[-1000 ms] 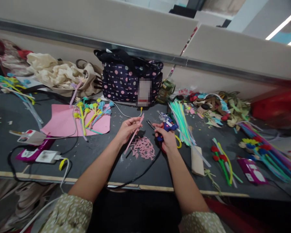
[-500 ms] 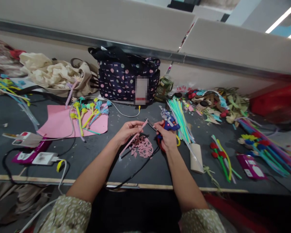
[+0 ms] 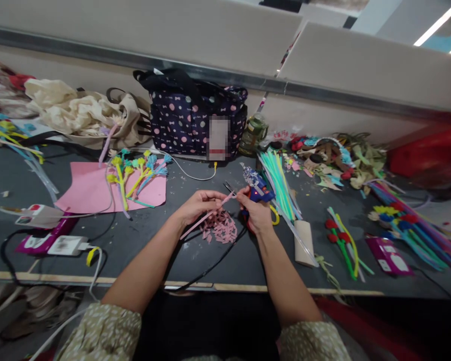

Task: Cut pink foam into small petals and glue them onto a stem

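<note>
My left hand (image 3: pixel 201 206) is closed on a narrow pink strip (image 3: pixel 197 225), whose lower end slants down to the left. With my right hand (image 3: pixel 256 213) I hold scissors (image 3: pixel 228 186); their blades point up and left, just beyond the strip's upper end. My right thumb and forefinger also meet at that end of the strip, and the scissors' handles are mostly covered by my palm. Below my hands lies a pile of small pink cut pieces (image 3: pixel 220 228). A blue glue gun (image 3: pixel 261 192) sits right behind my right hand, partly covered by it.
Pink sheet (image 3: pixel 78 188) with yellow and blue pipe-cleaner stems lies left. A dotted bag (image 3: pixel 180 118) and green bottle (image 3: pixel 254 133) stand behind. Rightward are green pipe cleaners (image 3: pixel 276 175), a beige roll (image 3: pixel 303 243) and red flowers (image 3: pixel 338 235). A black cable (image 3: pixel 214 271) crosses the front.
My right fingertips have come left to the strip's upper end and now pinch it. The scissor blades have shifted slightly up and away from the strip.
</note>
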{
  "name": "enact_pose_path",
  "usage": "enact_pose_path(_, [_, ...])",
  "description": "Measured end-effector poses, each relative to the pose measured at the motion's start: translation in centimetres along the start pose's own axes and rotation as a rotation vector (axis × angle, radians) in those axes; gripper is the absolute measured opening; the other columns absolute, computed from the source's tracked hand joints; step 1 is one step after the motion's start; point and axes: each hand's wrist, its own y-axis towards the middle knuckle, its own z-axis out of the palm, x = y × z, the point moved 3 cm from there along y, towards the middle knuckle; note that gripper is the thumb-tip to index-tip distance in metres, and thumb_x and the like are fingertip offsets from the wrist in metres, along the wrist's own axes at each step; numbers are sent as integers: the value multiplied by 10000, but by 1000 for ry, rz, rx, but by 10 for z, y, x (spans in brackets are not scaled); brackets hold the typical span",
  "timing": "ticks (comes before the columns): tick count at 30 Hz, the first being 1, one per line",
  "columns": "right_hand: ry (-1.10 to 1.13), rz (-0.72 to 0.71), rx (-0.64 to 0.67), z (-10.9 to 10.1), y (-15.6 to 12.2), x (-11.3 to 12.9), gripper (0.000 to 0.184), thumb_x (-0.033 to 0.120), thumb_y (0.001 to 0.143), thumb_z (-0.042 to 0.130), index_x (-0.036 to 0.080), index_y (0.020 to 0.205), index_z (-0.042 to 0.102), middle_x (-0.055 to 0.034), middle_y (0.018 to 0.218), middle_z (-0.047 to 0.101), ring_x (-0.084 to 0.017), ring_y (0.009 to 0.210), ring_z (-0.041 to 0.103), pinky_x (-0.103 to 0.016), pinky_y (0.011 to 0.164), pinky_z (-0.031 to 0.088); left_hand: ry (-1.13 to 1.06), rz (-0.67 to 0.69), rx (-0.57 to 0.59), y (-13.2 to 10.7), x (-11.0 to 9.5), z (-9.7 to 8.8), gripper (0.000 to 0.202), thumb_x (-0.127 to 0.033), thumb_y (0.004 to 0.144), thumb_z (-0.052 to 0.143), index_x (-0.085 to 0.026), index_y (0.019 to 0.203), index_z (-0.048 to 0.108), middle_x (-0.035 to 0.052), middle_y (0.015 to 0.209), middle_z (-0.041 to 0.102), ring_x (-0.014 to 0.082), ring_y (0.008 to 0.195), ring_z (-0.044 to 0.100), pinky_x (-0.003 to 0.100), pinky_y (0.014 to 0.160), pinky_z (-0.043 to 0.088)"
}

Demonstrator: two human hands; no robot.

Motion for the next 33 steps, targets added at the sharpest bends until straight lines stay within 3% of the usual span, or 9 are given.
enact_pose_path(10, [-55, 39, 11, 1, -1, 0, 283, 307, 595, 804, 191, 778, 620, 32, 707, 611, -83, 567, 482, -210, 473, 376, 38, 29, 39, -1, 1, 1, 374, -276, 698, 741, -140, 1042, 683, 21, 709, 629, 59, 498, 520, 173, 461, 384])
enact_pose_path(33, [-141, 29, 46, 4, -3, 4, 237, 346, 637, 775, 201, 737, 617, 42, 665, 583, -78, 526, 442, -223, 464, 359, 104, 62, 10, -3, -2, 4, 369, -299, 683, 734, -131, 1010, 700, 31, 684, 640, 64, 486, 508, 189, 472, 371])
